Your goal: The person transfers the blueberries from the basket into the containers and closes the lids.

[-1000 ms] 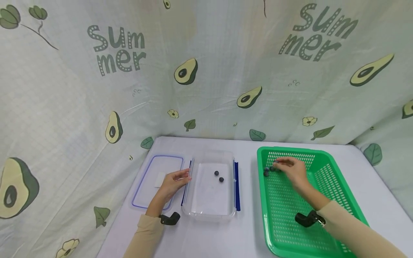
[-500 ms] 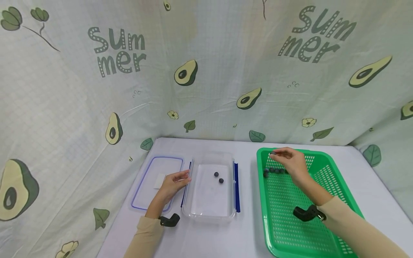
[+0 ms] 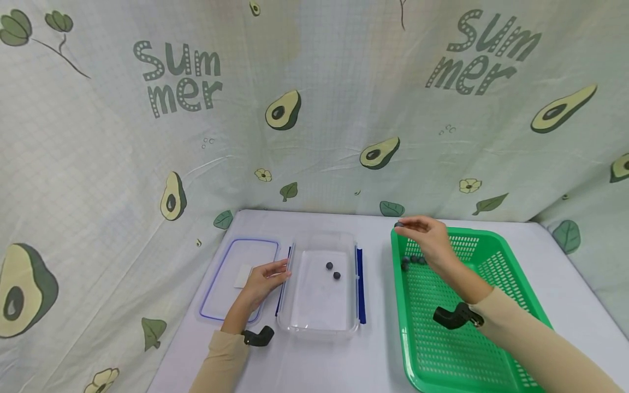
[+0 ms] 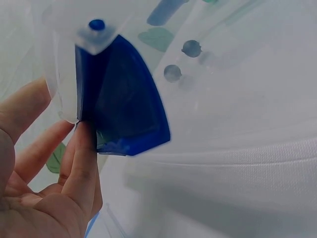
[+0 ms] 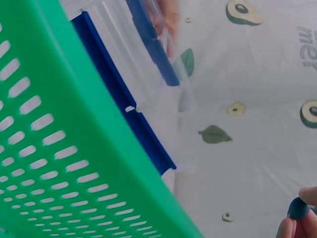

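My right hand (image 3: 426, 239) pinches a blueberry (image 3: 399, 224) between thumb and fingertips, above the far left corner of the green basket (image 3: 404, 327). The same dark round berry shows at the lower right of the right wrist view. Several more blueberries (image 3: 414, 260) lie in the basket's far left corner. My left hand (image 3: 267, 279) holds the left side of a clear plastic container (image 3: 319, 329), its fingers at the blue side flap (image 4: 124, 104). Two blueberries (image 3: 330, 266) rest apart on the container's floor.
A clear lid with a blue seal (image 3: 227, 252) lies flat on the white table (image 3: 363, 360), left of the container and partly behind my left hand. Another blue flap (image 3: 361, 286) sticks out on the container's right side. A printed cloth (image 3: 324, 109) hangs behind the table.
My right hand has lifted a blueberry out of the basket's corner and moved up and left to the basket's rim. My left hand and the container have stayed in place.
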{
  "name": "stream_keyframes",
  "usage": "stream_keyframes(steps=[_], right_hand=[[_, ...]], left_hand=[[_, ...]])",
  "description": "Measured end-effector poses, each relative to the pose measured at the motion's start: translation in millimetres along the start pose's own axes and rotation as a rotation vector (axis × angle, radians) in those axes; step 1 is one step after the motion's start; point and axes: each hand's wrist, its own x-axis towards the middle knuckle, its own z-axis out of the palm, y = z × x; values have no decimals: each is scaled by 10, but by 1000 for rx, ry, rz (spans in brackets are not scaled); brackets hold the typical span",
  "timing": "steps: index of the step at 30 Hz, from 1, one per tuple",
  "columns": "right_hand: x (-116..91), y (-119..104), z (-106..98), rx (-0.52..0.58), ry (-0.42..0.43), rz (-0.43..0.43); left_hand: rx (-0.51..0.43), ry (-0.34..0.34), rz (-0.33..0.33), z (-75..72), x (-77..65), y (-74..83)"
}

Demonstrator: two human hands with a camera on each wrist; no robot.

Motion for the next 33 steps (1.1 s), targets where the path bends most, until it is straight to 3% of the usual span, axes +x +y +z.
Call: stream_keyframes(steps=[20,33], right_hand=[[209,-65,416,89,-110,-41],[284,-70,716,94,-157,-4]], left_hand=[[-20,-12,15,55,24,6],[-18,9,-6,61,46,-15]])
